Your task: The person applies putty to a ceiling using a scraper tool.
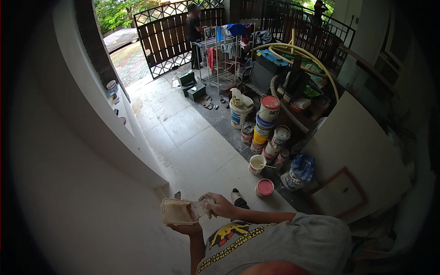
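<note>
Our right hand (221, 206) has the scraper (198, 209) in a closed grip, fingers and thumb pinched about it, its broad blade pointing left to the mouth of the tub (176, 201). Our left hand (184, 228) holds the tub from beneath; its fingers are mostly hidden, so we cannot tell how far they curl. The tub sits in front of our body, raised over the floor (201, 156) and near the wall (91, 183) on our left. We judge that the palm goes underneath to bear the weight and leave the rim free, while the mouth faces up so that the blade can reach in from the right. The scraper overlaps the tub's right end; whether metal touches the inside we cannot make out.

Just right of our hands, a foot (236, 197) shows on the tiles. Beyond it stand a red-lidded pail (264, 187) and an uncovered pail (257, 159) with a stick (268, 166) across its edge; these could catch a step to that side, as the wall limits the left. Farther along are stacked buckets (269, 110), a blue bag (302, 169) on another bucket, and a pale board (366, 146) with a brown frame (364, 185) against it. A yellow hose (331, 78) loops over the clutter behind. Toward the gate (167, 46), toolboxes (197, 91) and a drying rack (224, 59) take up floor, and a person (193, 30) stands beside the rack.
</note>
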Motion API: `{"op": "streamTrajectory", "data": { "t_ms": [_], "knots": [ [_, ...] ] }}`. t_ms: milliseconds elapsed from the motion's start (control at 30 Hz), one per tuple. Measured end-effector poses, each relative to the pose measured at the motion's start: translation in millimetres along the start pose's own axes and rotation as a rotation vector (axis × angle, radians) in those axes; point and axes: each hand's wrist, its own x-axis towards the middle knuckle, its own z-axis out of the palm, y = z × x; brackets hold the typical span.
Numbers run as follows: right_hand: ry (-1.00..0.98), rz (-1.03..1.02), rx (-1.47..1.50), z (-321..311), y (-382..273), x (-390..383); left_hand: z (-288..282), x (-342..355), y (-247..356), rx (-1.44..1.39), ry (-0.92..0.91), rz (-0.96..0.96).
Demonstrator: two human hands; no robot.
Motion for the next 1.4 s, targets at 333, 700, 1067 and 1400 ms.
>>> {"op": "streamTrajectory", "data": {
  "t_ms": [333, 700, 1067, 1400],
  "knots": [
    [-0.022, -0.034, -0.054, 12, 3, -9, -17, -9, -4, 0.038, -0.013, 0.069],
    [0.011, -0.092, -0.098, 9, 4, -20, -25, -18, -10, 0.115, 0.083, 0.048],
    [0.034, -0.195, -0.357, 10, -12, -36, -31, -27, -16, 0.189, 0.086, 0.052],
    [0.044, -0.126, -0.208, 9, -3, -36, -29, -41, -12, 0.328, 0.082, 0.048]
  ]
}}
